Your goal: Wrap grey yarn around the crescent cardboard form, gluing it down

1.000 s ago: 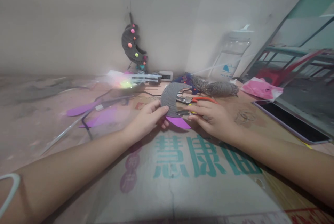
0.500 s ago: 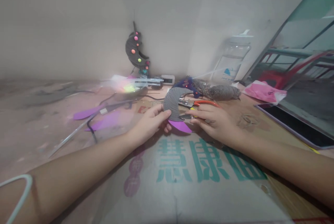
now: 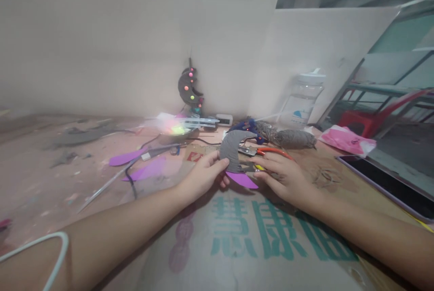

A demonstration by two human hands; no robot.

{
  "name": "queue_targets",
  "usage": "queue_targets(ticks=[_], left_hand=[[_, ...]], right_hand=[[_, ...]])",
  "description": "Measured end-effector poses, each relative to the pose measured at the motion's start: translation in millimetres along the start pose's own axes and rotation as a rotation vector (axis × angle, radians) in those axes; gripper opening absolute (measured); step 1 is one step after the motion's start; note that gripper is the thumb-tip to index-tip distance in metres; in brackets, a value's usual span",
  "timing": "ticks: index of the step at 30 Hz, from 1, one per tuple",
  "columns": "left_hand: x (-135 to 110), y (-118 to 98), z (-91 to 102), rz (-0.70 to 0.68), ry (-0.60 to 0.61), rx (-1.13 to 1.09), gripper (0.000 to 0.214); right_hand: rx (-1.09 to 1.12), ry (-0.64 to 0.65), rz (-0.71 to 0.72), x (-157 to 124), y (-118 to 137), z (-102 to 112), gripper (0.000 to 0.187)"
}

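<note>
My left hand (image 3: 203,174) pinches a crescent shape (image 3: 233,150) whose upper part is wrapped in grey yarn and whose lower tip is bare purple foam. Just to its right, my right hand (image 3: 283,174) has its fingers curled at the crescent's lower edge, close to a small yellow-tipped item (image 3: 258,167); what it holds is unclear. Both hands hover over a flattened cardboard box (image 3: 251,237) printed with green characters.
Orange-handled pliers (image 3: 267,151), a blue glue gun (image 3: 249,126) and a ball of grey yarn (image 3: 291,138) lie behind the hands. A finished dark crescent with coloured dots (image 3: 189,87) leans on the wall. Purple foam pieces (image 3: 135,162), cables, a water bottle (image 3: 301,101), a pink bag (image 3: 347,139) and a tablet (image 3: 389,185) surround them.
The camera has tilted upward, so everything sits lower in the picture. Both hands keep the same hold at the crescent.
</note>
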State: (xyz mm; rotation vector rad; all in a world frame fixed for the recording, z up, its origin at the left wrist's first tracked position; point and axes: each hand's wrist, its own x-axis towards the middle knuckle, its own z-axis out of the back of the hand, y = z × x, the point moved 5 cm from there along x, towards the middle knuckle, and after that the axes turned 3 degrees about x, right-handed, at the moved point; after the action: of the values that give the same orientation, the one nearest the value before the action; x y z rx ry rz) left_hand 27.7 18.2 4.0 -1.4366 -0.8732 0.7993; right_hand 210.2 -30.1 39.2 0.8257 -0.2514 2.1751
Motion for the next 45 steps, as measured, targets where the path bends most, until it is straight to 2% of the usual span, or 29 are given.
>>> queue_targets(ticks=[19, 25, 34, 45], left_hand=[[-5.5, -2.0, -1.2, 0.011, 0.011, -0.018, 0.019], [-5.3, -2.5, -1.6, 0.02, 0.018, -0.01, 0.016], [-3.4, -4.1, -0.6, 0.013, 0.0, -0.008, 0.015], [-3.7, -7.5, -0.5, 0.016, -0.031, 0.026, 0.01]], right_hand=[[-0.027, 0.078, 0.034, 4.4, 4.3, -1.3, 0.031], [0.005, 0.094, 0.0, 4.9, 2.0, -2.5, 0.029], [0.056, -0.002, -0.074, 1.6, 0.1, 4.0, 0.031], [0.008, 0.007, 0.011, 1.9, 0.6, 2.5, 0.03]])
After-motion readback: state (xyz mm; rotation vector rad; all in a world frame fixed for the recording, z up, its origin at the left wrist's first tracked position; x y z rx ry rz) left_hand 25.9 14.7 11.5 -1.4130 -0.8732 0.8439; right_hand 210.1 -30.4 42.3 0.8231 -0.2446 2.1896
